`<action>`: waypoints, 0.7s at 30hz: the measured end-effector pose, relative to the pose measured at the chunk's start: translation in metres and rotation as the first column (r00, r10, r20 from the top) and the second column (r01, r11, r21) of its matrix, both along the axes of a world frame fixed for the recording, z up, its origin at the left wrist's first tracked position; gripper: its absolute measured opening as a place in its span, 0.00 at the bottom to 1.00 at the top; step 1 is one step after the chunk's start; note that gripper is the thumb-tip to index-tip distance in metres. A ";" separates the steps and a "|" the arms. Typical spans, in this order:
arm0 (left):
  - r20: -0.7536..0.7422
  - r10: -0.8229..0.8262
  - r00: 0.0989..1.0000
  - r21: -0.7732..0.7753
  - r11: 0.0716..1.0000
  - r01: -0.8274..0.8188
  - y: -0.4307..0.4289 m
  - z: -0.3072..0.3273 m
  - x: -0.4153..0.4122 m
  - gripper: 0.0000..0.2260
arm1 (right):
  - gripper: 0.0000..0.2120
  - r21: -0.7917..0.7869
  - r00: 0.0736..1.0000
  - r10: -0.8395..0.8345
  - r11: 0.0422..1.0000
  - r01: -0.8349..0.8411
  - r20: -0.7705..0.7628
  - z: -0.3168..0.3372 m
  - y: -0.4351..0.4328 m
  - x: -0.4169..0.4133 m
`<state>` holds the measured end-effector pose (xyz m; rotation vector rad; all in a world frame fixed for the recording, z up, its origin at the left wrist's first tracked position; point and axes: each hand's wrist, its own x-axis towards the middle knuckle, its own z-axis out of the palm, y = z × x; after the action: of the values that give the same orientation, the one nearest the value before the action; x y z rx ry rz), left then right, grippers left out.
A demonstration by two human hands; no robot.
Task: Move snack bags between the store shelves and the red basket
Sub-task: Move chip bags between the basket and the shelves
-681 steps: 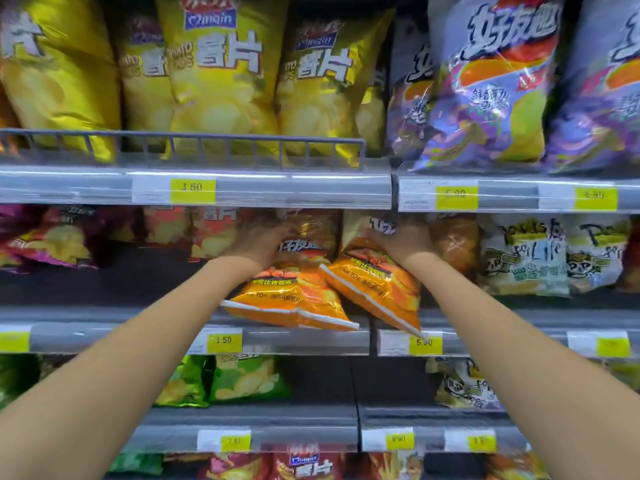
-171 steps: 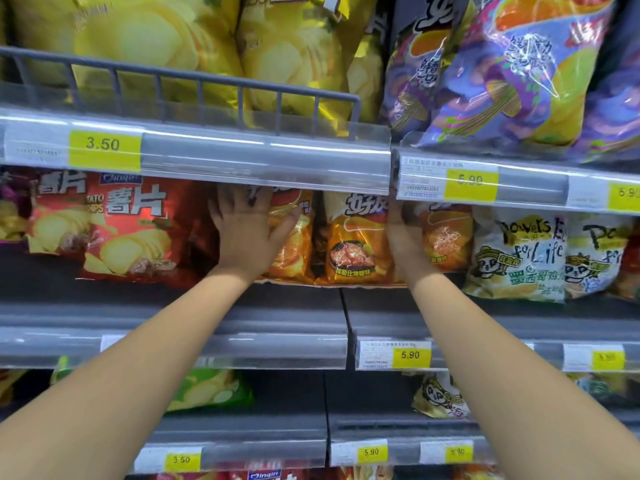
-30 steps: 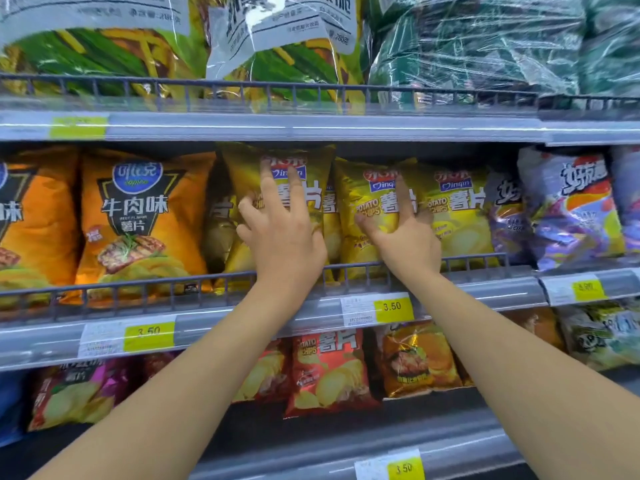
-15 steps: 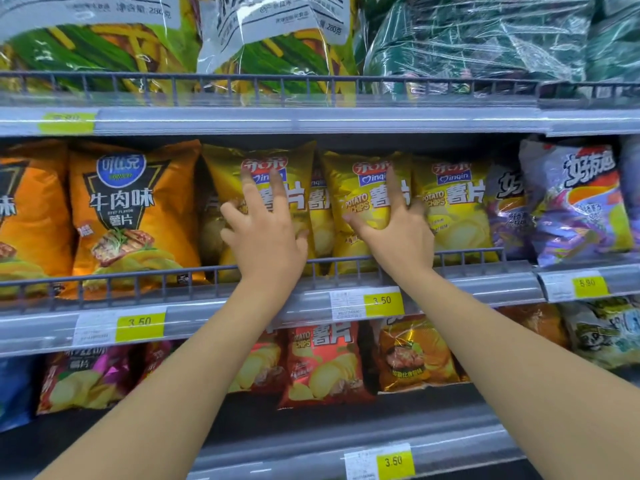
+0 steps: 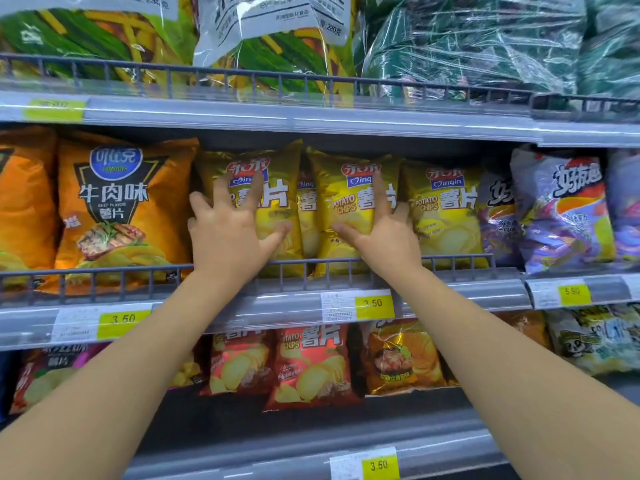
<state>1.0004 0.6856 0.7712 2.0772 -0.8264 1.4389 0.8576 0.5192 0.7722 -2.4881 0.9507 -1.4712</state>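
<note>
Two yellow potato chip bags stand upright behind the wire rail of the middle shelf. My left hand (image 5: 230, 233) lies flat with spread fingers on the front of the left yellow bag (image 5: 277, 206). My right hand (image 5: 384, 233) presses the same way, fingers straight, on the right yellow bag (image 5: 346, 202). Neither hand curls round a bag. A third yellow bag (image 5: 446, 216) stands just right of my right hand. The red basket is out of view.
Orange beef-flavour bags (image 5: 121, 209) fill the shelf's left, purple bags (image 5: 561, 209) its right. A grey wire rail (image 5: 104, 277) fronts the shelf. Green noodle packs (image 5: 270, 39) sit above. Red chip bags (image 5: 311, 365) and a golden-orange bag (image 5: 401, 358) stand on the shelf below.
Over the last second both hands stay flat on the two yellow bags, barely shifting. Several seconds back they were on orange bags one shelf lower.
</note>
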 end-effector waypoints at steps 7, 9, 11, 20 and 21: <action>-0.073 0.099 0.992 0.112 0.990 -0.091 0.012 0.012 -0.018 0.39 | 0.48 0.137 0.993 0.100 0.986 -0.091 -0.065 0.008 0.002 -0.010; -0.053 0.144 0.988 0.081 0.987 -0.139 0.016 0.015 -0.029 0.40 | 0.45 0.111 0.993 0.099 0.990 -0.092 -0.059 0.010 -0.002 -0.018; 0.014 0.123 0.992 0.028 0.992 -0.123 0.012 0.014 -0.045 0.40 | 0.38 0.051 0.995 0.094 0.994 -0.096 0.038 0.010 -0.008 -0.030; 0.115 -0.095 0.989 0.286 0.956 0.058 -0.084 0.004 -0.110 0.40 | 0.48 0.128 0.983 -0.168 0.979 0.158 0.069 0.016 -0.087 -0.077; 0.091 -0.094 0.991 0.321 0.945 0.060 -0.091 0.005 -0.110 0.41 | 0.52 0.161 0.992 -0.119 0.981 0.111 0.042 0.016 -0.096 -0.079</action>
<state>0.8900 0.5942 0.7765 2.1824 -1.2405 1.4610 0.7790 0.4235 0.7883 -2.3082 1.1710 -1.4214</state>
